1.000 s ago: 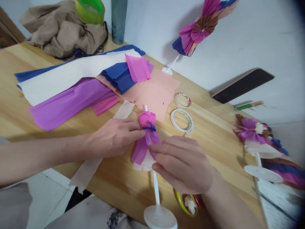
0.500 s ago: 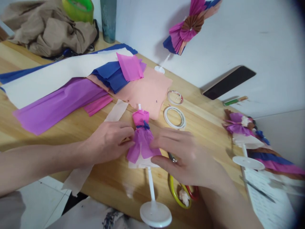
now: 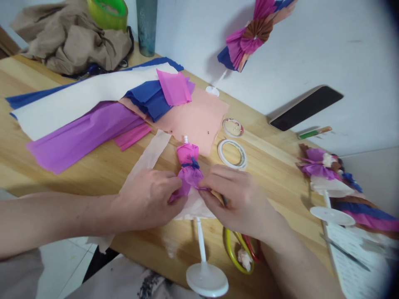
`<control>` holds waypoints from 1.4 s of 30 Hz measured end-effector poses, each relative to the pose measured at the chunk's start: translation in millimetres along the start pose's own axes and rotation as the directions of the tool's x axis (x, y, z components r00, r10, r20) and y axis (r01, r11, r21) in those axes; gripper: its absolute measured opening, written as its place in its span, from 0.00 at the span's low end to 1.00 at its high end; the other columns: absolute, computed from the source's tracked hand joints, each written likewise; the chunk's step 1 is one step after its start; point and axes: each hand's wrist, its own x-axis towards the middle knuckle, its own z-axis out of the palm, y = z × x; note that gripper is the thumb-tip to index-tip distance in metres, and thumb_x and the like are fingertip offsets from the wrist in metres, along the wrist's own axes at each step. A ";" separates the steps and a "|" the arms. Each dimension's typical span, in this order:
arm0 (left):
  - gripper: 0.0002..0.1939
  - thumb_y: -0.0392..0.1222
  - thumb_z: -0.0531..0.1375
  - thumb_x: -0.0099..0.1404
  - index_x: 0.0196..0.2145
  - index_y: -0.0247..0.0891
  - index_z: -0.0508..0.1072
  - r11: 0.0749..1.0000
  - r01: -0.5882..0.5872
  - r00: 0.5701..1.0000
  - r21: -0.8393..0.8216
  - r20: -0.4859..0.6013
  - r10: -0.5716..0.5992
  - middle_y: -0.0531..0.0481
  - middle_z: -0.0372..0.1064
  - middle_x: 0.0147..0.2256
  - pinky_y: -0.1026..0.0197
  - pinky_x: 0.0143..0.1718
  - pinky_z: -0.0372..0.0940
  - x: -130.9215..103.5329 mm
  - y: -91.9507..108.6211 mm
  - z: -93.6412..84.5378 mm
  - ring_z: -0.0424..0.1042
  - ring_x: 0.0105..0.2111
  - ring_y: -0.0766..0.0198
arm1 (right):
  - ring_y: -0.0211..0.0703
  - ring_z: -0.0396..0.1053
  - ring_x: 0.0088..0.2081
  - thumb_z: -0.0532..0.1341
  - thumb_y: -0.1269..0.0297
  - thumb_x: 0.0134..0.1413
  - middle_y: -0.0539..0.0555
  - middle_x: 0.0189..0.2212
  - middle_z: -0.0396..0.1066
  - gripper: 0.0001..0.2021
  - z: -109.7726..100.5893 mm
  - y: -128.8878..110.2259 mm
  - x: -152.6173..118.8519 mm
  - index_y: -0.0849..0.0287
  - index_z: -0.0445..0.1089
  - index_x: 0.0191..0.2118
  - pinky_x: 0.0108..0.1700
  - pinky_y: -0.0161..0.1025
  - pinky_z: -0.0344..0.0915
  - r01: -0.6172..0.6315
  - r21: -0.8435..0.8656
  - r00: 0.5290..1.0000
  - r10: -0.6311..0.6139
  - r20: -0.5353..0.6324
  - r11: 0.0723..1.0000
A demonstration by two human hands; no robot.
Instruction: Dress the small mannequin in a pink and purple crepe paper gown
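Observation:
A small crepe-paper dress (image 3: 188,155) lies over a white stand (image 3: 207,279), tilted on the table with its round base toward me. Its top is pink, a dark blue tie cinches the waist, and a purple overskirt covers a whitish underskirt. On the left side, my left hand (image 3: 156,197) pinches the purple skirt edge between thumb and fingers. My right hand (image 3: 233,197) grips the opposite edge of that purple layer. Beneath my right hand are scissors (image 3: 229,249) with yellow and red handles, their blades mostly hidden.
Crepe-paper sheets (image 3: 77,104) in white, purple, blue and peach spread at left. Two tape rolls (image 3: 232,153) lie beyond the dress. A phone (image 3: 307,108) leans on the wall. Another dressed stand (image 3: 332,215) and a pen (image 3: 349,254) are at right; brown cloth (image 3: 77,37) sits back left.
Both hands have closed on the purple skirt's edges and gathered it upward and inward, baring more of the whitish underskirt. My right thumb has come up against its fingers.

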 end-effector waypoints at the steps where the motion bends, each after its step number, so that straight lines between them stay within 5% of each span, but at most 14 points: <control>1: 0.13 0.39 0.55 0.64 0.22 0.37 0.66 1.000 0.012 1.000 -0.007 0.005 -0.012 0.53 0.63 0.19 0.62 0.23 0.48 1.0 0.8 -0.4 0.59 0.20 0.68 | 0.36 0.59 0.25 0.55 0.76 0.57 0.49 0.21 0.60 0.09 0.4 0.3 0.4 0.60 0.67 0.28 0.27 0.35 0.54 -0.022 0.035 1.000 0.023 -0.020 0.999; 7: 0.10 0.34 0.54 0.59 0.21 0.37 0.65 0.997 0.073 0.994 0.033 0.076 -0.075 0.52 0.63 0.19 0.60 0.24 0.43 9.7 3.0 2.2 0.57 0.20 0.67 | 0.34 0.60 0.25 0.56 0.78 0.55 0.47 0.21 0.61 0.08 3.0 0.5 1.3 0.59 0.67 0.29 0.27 0.32 0.56 -0.059 0.169 0.994 0.074 -0.082 0.984; 11: 0.11 0.34 0.53 0.55 0.17 0.37 0.59 0.976 0.180 0.979 -0.120 0.118 -0.166 0.55 0.56 0.16 0.61 0.23 0.45 10.1 -2.3 1.4 0.53 0.19 0.69 | 0.33 0.60 0.24 0.57 0.78 0.54 0.46 0.21 0.61 0.08 2.2 0.5 -0.1 0.59 0.68 0.29 0.27 0.32 0.56 -0.087 0.171 0.991 0.102 -0.084 0.981; 17: 0.12 0.37 0.52 0.54 0.15 0.37 0.61 0.729 0.508 0.853 -0.458 0.387 -0.351 0.57 0.56 0.15 0.65 0.20 0.49 14.7 -6.1 -14.4 0.56 0.18 0.71 | 0.33 0.60 0.24 0.57 0.79 0.51 0.46 0.21 0.61 0.08 3.3 2.1 0.2 0.59 0.66 0.26 0.26 0.32 0.55 -0.147 0.186 0.980 0.169 -0.106 0.972; 19: 0.11 0.37 0.52 0.54 0.16 0.37 0.60 0.733 0.511 0.853 -0.448 0.371 -0.368 0.57 0.56 0.16 0.66 0.20 0.49 15.3 -4.9 -15.7 0.56 0.19 0.71 | 0.33 0.61 0.24 0.57 0.79 0.51 0.46 0.21 0.61 0.08 4.3 2.6 0.8 0.59 0.66 0.26 0.27 0.32 0.56 -0.144 0.200 0.979 0.169 -0.113 0.969; 22: 0.11 0.41 0.55 0.56 0.19 0.38 0.60 0.856 0.414 0.907 -0.309 0.217 -0.360 0.57 0.58 0.18 0.65 0.22 0.50 13.3 -2.3 -10.4 0.57 0.20 0.70 | 0.34 0.62 0.26 0.57 0.79 0.51 0.47 0.22 0.62 0.08 5.7 2.9 1.3 0.60 0.67 0.27 0.27 0.32 0.57 -0.142 0.217 0.980 0.167 -0.104 0.966; 28: 0.09 0.36 0.53 0.60 0.22 0.37 0.61 0.980 0.146 0.989 -0.136 -0.017 -0.150 0.56 0.58 0.20 0.64 0.24 0.51 10.4 -6.2 2.9 0.56 0.21 0.70 | 0.35 0.62 0.26 0.56 0.80 0.50 0.47 0.22 0.62 0.09 6.9 3.0 0.7 0.59 0.66 0.28 0.28 0.33 0.58 -0.148 0.218 0.981 0.171 -0.088 0.965; 32: 0.12 0.33 0.52 0.58 0.19 0.37 0.57 0.932 0.239 0.971 -0.273 0.054 -0.233 0.58 0.54 0.17 0.65 0.23 0.50 13.3 -9.0 -2.0 0.55 0.19 0.72 | 0.36 0.62 0.26 0.56 0.79 0.49 0.47 0.22 0.61 0.09 5.8 3.9 0.8 0.58 0.65 0.27 0.28 0.34 0.58 -0.151 0.204 0.978 0.176 -0.109 0.967; 36: 0.09 0.35 0.53 0.57 0.19 0.38 0.61 0.771 0.434 0.901 -0.466 0.228 -0.369 0.58 0.59 0.17 0.67 0.21 0.52 16.4 -8.9 -6.7 0.59 0.19 0.71 | 0.41 0.67 0.33 0.56 0.79 0.49 0.52 0.28 0.70 0.09 7.5 4.0 2.8 0.58 0.65 0.28 0.35 0.38 0.64 -0.087 0.251 0.987 0.117 -0.107 0.964; 42: 0.08 0.36 0.53 0.57 0.21 0.37 0.68 0.661 0.493 0.868 -0.565 0.278 -0.410 0.56 0.66 0.17 0.67 0.20 0.54 15.3 -15.2 -0.7 0.65 0.19 0.69 | 0.44 0.69 0.40 0.55 0.81 0.48 0.55 0.34 0.75 0.10 14.9 1.9 3.7 0.58 0.66 0.29 0.42 0.44 0.68 -0.023 0.251 0.998 0.037 -0.053 0.968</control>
